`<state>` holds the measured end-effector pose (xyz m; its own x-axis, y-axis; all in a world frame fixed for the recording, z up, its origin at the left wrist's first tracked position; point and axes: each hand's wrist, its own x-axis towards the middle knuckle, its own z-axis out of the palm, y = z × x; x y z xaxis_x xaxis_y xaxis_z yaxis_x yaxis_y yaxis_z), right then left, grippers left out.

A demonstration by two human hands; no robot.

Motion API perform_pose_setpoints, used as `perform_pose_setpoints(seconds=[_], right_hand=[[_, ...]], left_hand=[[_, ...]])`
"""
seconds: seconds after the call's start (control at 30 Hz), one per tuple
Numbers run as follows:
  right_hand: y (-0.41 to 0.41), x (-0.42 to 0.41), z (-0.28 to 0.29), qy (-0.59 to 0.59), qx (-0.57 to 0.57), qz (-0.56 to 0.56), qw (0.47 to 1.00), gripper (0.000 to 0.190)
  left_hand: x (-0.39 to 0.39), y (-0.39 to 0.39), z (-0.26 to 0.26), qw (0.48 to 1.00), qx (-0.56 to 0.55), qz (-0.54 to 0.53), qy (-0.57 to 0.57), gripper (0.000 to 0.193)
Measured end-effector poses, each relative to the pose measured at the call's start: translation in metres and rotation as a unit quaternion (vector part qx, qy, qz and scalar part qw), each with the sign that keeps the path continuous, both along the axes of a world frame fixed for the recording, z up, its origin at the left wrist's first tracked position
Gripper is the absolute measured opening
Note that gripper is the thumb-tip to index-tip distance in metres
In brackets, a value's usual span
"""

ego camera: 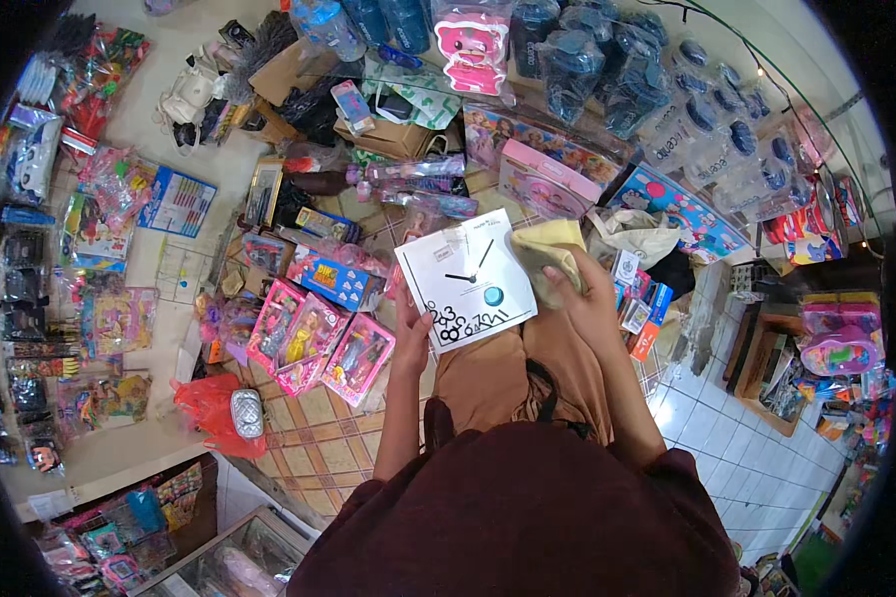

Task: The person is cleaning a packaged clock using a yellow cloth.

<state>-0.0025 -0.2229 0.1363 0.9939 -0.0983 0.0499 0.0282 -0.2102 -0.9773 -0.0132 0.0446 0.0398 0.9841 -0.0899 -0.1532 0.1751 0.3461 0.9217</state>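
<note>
A square white clock [427, 285] with black hands is held over my lap. Its numerals are heaped in jumbled black figures at the lower corner, and a turquoise disc [495, 296] shows on its face. My left hand [412, 332] grips the clock's left edge, thumb on the front. In my right hand [588, 295] is a bunched pale yellow cloth [556, 257], pressed close to the clock's right edge. Whether the cloth touches the clock's face or only its side, I cannot tell.
Boxed dolls [310, 339] and a blue toy box [336, 280] lie on the floor at left, with a red plastic bag [213, 410] nearer me. A pink case [549, 183] and bagged dark bottles [571, 71] stand ahead. At right is a wooden drawer [769, 373].
</note>
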Motion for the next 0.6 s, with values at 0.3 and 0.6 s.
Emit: perform_pose_setpoints(seconds=[0.3, 0.6], right_hand=[[0.059, 0.020, 0.050, -0.248, -0.341, 0.062, 0.904, 0.038], [0.060, -0.005, 0.023, -0.277, -0.282, 0.197, 0.897, 0.037]], left_hand=[[0.008, -0.052, 0.035, 0.997, 0.004, -0.011, -0.077, 0.096], [0.011, -0.041, -0.001, 0.964, -0.208, 0.080, 0.144, 0.092]])
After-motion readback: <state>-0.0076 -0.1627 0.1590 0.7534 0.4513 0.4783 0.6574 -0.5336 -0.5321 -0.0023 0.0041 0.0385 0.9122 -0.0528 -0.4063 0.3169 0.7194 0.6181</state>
